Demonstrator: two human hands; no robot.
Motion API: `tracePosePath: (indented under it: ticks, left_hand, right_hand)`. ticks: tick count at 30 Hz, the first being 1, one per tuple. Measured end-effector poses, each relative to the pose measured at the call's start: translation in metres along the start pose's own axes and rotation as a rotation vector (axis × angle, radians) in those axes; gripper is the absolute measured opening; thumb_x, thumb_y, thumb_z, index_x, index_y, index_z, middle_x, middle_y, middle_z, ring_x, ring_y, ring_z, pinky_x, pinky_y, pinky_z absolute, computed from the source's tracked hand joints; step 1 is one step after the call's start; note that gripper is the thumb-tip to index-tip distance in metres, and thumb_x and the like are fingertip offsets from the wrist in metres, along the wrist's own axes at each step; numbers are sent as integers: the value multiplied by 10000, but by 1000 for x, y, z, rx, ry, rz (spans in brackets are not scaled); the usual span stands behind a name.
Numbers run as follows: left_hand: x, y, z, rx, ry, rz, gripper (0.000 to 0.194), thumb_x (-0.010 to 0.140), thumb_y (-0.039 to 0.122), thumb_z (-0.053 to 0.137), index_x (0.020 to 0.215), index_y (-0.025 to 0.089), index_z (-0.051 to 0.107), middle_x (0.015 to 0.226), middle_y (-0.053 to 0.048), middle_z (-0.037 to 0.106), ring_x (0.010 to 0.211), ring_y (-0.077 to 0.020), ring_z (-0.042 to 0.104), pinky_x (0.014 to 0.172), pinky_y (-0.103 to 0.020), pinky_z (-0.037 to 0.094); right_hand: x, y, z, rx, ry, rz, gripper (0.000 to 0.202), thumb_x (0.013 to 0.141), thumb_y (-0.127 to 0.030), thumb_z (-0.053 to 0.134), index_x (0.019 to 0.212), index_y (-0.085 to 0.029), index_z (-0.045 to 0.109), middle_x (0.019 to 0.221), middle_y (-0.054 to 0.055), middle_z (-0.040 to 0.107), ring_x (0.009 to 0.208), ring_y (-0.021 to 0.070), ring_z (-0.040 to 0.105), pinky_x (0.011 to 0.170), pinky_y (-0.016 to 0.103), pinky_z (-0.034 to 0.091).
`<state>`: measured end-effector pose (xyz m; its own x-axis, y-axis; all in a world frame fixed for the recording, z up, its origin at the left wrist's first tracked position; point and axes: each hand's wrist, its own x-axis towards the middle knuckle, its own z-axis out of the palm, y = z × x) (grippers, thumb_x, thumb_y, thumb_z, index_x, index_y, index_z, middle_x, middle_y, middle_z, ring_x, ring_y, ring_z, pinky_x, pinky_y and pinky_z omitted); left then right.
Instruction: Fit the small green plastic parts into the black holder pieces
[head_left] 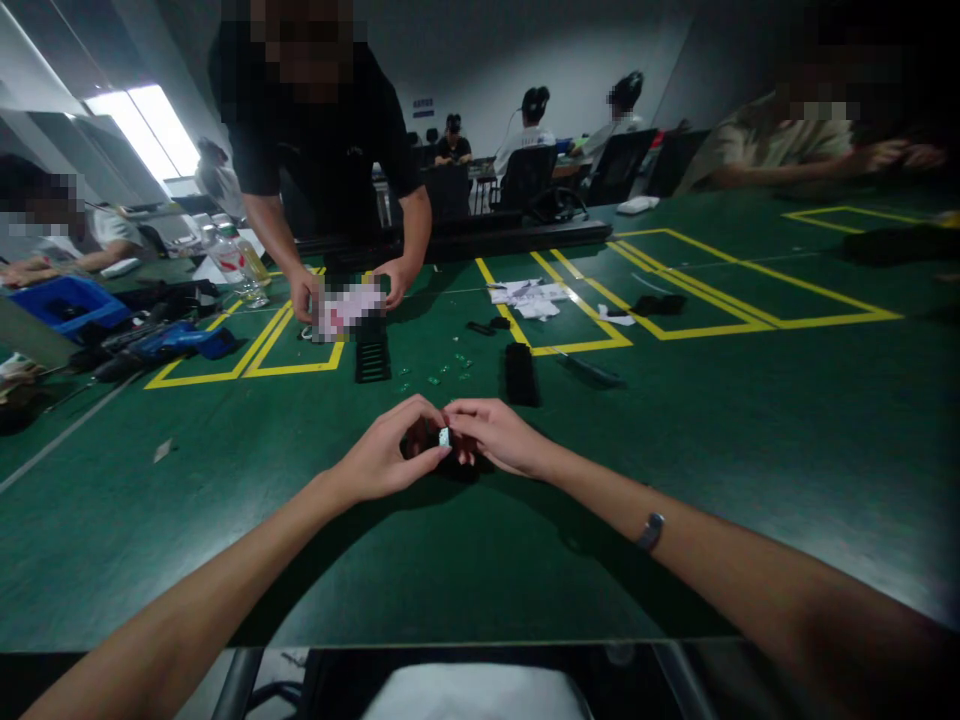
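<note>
Between my two hands, just above the green table (pixel 360 560), is a small pale, light-blue piece (pixel 445 437) with dark marks; its exact kind is too small to tell. My left hand (pixel 397 445) pinches it between thumb and fingers. My right hand (pixel 484 430) meets it from the other side, fingertips closed by its upper edge; whether they grip the same piece is partly hidden. Beyond my hands lie several small green pieces (pixel 435 380), like little circuit boards. A black slotted tray (pixel 373 360) and a black block (pixel 521 375) flank them.
Across the table a person in black (pixel 322 150) holds a blurred sheet (pixel 349 308). Crumpled white paper (pixel 532 297) lies within yellow tape lines. Bottles (pixel 236 262), a blue bin (pixel 71 305) and a blue tool (pixel 176 343) stand at left. Other people sit further back.
</note>
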<state>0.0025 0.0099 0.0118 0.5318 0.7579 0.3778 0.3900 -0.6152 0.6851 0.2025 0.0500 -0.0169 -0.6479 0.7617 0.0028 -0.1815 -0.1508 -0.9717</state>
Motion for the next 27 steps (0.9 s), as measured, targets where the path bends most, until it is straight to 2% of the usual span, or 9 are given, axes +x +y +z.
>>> tracePosePath:
  ticks: [19,27]
  left_hand:
    - [-1,5,-3,41,-19,2,216,916,316,619,1062,171,551,957,-60,568,713,-135,543,639,-265,467]
    - [-2,2,-6,7,-54,-15,243,918,337,621,1076,170,543,978,-67,582,719,-138,552,633,-265,467]
  right_hand:
    - [-1,1,-2,-6,-19,3,241,878,-384,652,928,-148,643,632,-10,615,521,100,587,504,215,462]
    - [-1,-2,1,3,-3,24,242,841,-380,685,891,-148,636,600,-20,596,498,101,571,499,225,460]
